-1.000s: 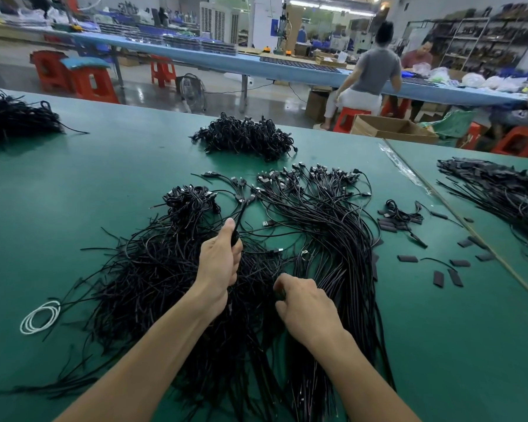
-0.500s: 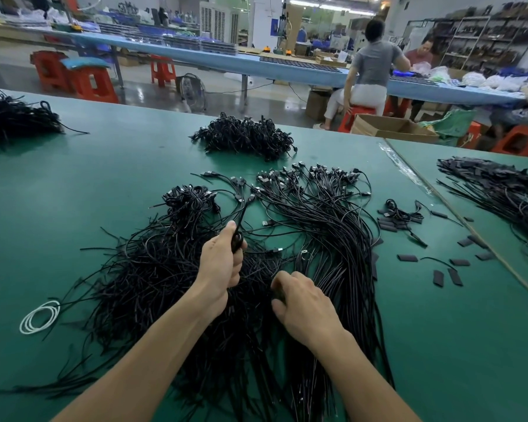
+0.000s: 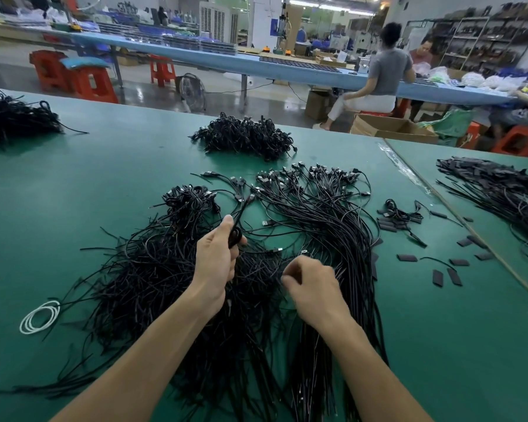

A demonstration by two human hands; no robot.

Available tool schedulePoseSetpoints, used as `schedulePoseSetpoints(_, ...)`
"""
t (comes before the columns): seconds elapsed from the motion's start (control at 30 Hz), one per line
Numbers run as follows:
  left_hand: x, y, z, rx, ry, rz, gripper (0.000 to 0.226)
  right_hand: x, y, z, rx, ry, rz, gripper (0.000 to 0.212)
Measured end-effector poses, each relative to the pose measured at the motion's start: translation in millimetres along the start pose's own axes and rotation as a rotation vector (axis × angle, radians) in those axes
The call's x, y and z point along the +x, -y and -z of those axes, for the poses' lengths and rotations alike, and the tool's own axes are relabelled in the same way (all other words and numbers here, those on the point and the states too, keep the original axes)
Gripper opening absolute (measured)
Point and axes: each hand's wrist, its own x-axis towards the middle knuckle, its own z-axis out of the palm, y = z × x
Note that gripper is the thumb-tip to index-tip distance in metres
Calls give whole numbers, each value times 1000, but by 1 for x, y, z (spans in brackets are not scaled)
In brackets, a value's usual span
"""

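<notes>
A big heap of thin black cables [image 3: 153, 284] lies on the green table [image 3: 73, 193] in front of me. To its right a bundle of straighter cables [image 3: 326, 226] fans out, plug ends pointing away. My left hand [image 3: 217, 257] is raised over the heap and grips a looped black cable [image 3: 234, 236] between thumb and fingers. My right hand [image 3: 311, 284] sits low over the bundle with its fingers curled down round cable strands; the fingertips are hidden.
A mound of coiled cables [image 3: 244, 137] lies farther back, another pile [image 3: 9, 117] at far left, and one [image 3: 500, 190] on the right table. Short black sleeve pieces [image 3: 407, 257] are scattered at right. A white wire ring [image 3: 40, 316] lies at left. People sit beyond.
My left hand has lifted slightly with the looped cable. My right hand has shifted a little right and up over the bundle.
</notes>
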Motion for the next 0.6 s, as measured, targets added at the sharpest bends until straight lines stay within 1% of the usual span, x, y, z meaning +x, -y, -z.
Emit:
schedulePoseSetpoints(0.07,-1,0,-1,-1,13,-19,51,5,1,8,177,-136,-60,5)
schedulePoseSetpoints(0.13,-4,1,-3,15,46,-39,52,7,4,15,433,-225,-149,7)
schedulePoseSetpoints(0.2,-8,2,-6,41,112,-56,50,8,10,19,680,-220,-216,8)
schedulePoseSetpoints(0.27,-12,4,-10,111,198,-81,42,7,17,21,775,-185,-210,7)
schedulePoseSetpoints(0.37,-18,5,-18,207,324,-127,20,3,28,22,707,-158,-133,8)
schedulePoseSetpoints(0.4,-20,5,-20,202,371,-136,17,1,30,22,650,-149,-96,10)
schedulePoseSetpoints(0.47,-22,8,-22,198,423,-174,20,-4,34,25,526,-139,-3,15)
schedulePoseSetpoints(0.53,-21,8,-22,235,356,-253,20,-8,36,30,446,-115,85,28)
schedulePoseSetpoints(0.57,-19,9,-21,247,314,-278,25,-9,37,32,414,-94,119,31)
schedulePoseSetpoints(0.6,-18,9,-20,242,287,-273,31,-11,38,33,381,-72,147,28)
